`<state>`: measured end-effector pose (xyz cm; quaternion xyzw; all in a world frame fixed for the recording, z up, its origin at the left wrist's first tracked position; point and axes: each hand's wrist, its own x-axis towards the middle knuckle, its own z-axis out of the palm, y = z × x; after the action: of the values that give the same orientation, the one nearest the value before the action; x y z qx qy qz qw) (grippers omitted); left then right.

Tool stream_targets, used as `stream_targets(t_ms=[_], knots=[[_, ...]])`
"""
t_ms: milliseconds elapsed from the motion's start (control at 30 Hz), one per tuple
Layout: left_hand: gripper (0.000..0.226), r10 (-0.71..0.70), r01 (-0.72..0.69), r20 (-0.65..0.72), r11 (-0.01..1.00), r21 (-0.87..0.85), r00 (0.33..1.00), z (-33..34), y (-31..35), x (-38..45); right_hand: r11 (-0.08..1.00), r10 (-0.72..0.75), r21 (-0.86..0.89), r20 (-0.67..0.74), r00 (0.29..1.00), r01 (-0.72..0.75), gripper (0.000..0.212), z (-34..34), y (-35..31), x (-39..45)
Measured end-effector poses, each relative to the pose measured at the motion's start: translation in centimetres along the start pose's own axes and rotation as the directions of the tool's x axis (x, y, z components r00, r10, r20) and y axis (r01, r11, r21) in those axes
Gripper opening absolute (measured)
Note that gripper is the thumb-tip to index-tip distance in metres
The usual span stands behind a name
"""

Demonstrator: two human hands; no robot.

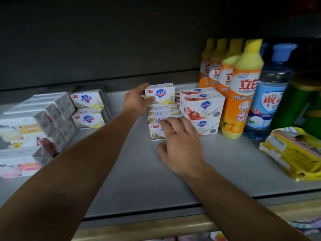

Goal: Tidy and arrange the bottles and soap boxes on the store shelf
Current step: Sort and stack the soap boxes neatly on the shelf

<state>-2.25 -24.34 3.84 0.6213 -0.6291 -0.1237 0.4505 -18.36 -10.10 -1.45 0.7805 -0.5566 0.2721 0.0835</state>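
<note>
Left hand [137,100] grips the top yellow-and-white cardboard soap box [160,93] mid-shelf; right hand [180,141], fingers straight, presses the bottom yellow-and-white soap box [155,130] on the grey shelf [139,171].

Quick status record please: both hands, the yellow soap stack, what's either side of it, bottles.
left hand: grips top yellow soap box at its left end
right hand: fingers rest on front yellow soap box, low in the stack
right of stack: red-and-white soap boxes, stacked
far left: second yellow soap stack
bottles: orange dish-soap row, blue bottle, upright
shelf: grey
</note>
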Motion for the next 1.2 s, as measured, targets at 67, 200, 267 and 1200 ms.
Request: stream_targets(t_ms=[67,200,267,1200], knots=[[0.059,0.003,-0.003,0.009,1.0,0.014,1.0,-0.1,0.1,0.1,1.0,-0.003,0.006,0.006,1.0,0.003,0.063,0.0,0.0,0.0],[0.059,0.004,-0.006,0.07,0.999,0.034,0.998,-0.3,0.3,0.2,1.0,-0.001,0.017,0.015,1.0,0.001,0.063,-0.1,-0.1,0.0],[0.061,-0.001,-0.005,0.114,0.999,0.052,0.993,-0.4,0.4,0.1,1.0,0.001,0.007,0.023,1.0,-0.001,0.063,-0.1,-0.2,-0.1],[0.067,0.017,-0.145,0.268,0.872,0.467,0.963,-14.6,-9.1,-17.1,0.978,-0.186,0.138,0.261,0.947,0.154,0.05,0.5,-10.3,9.3]])
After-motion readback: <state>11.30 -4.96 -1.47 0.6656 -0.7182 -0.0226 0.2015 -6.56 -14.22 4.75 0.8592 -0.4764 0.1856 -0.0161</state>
